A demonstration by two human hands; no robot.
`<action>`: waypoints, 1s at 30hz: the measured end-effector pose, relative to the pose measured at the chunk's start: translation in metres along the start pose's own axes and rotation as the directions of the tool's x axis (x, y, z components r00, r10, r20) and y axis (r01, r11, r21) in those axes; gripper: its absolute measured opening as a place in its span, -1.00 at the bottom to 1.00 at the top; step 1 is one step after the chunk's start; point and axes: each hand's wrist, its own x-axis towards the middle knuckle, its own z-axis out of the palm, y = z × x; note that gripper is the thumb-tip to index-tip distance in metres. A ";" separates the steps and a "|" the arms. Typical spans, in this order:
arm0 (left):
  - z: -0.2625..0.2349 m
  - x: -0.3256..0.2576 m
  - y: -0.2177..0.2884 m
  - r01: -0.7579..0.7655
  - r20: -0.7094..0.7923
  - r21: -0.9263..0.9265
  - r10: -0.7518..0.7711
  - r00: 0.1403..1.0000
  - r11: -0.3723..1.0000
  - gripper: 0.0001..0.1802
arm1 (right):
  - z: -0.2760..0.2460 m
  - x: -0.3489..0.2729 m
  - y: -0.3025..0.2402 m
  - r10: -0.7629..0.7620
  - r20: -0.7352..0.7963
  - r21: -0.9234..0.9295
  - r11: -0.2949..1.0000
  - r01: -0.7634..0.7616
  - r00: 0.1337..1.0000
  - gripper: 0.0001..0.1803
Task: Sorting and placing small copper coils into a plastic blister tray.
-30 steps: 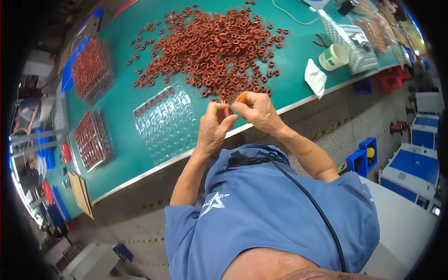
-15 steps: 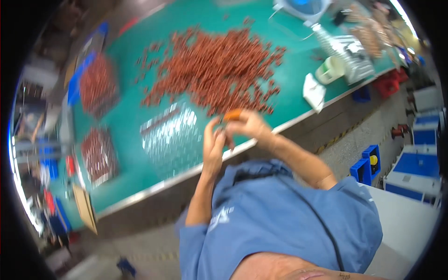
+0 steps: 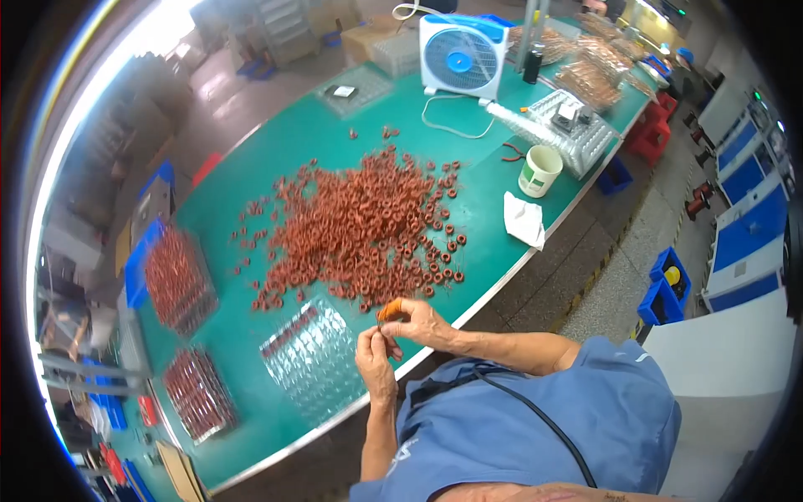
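At the table's near edge both of my hands meet with bent fingers. My left hand (image 3: 376,360) is closed in a pinch; any small piece between its fingertips is hidden. My right hand (image 3: 425,325) is closed around an orange piece (image 3: 390,311) that looks like a tool handle, its exact kind unclear. Just beyond them spreads a big heap of reddish-brown wire-wound rings (image 3: 360,226), some with thin wire ends. Left of my hands lies a clear plastic tray (image 3: 314,364) with pockets; a row of rings fills its far end.
Two filled trays, one farther (image 3: 177,280) and one nearer (image 3: 199,395), lie left on the green table (image 3: 251,351). To the right are a white paper (image 3: 524,219), a white cup (image 3: 540,171) and red-handled pliers (image 3: 513,153). A box fan (image 3: 462,58) stands at the far side.
My view has tilted up and steadied, bringing the whole fan into sight. My hands stay together at the table edge, appearing lower in the picture.
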 end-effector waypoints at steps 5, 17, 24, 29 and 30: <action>-0.006 0.011 -0.012 -0.092 0.050 0.061 0.089 0.995 0.994 -0.78 | -0.005 0.007 0.012 -0.043 -0.172 -0.170 0.985 0.013 0.984 -0.59; -0.098 -0.025 -0.052 0.090 -0.178 -0.032 -0.094 0.979 0.995 -0.61 | 0.061 0.094 0.033 0.090 0.100 -0.298 0.953 -0.056 0.991 -0.79; -0.169 -0.073 -0.060 0.211 -0.357 -0.024 -0.205 0.911 0.977 -0.70 | 0.096 0.207 0.112 -0.053 0.160 -0.498 0.858 0.127 0.986 -0.81; -0.186 -0.079 -0.066 0.238 -0.385 0.001 -0.219 0.896 0.971 -0.72 | 0.103 0.229 0.118 -0.039 0.198 -0.686 0.709 0.167 0.979 -0.83; -0.185 -0.078 -0.066 0.242 -0.370 -0.002 -0.225 0.901 0.970 -0.71 | 0.101 0.231 0.121 -0.107 0.220 -0.688 0.688 0.231 0.970 -0.83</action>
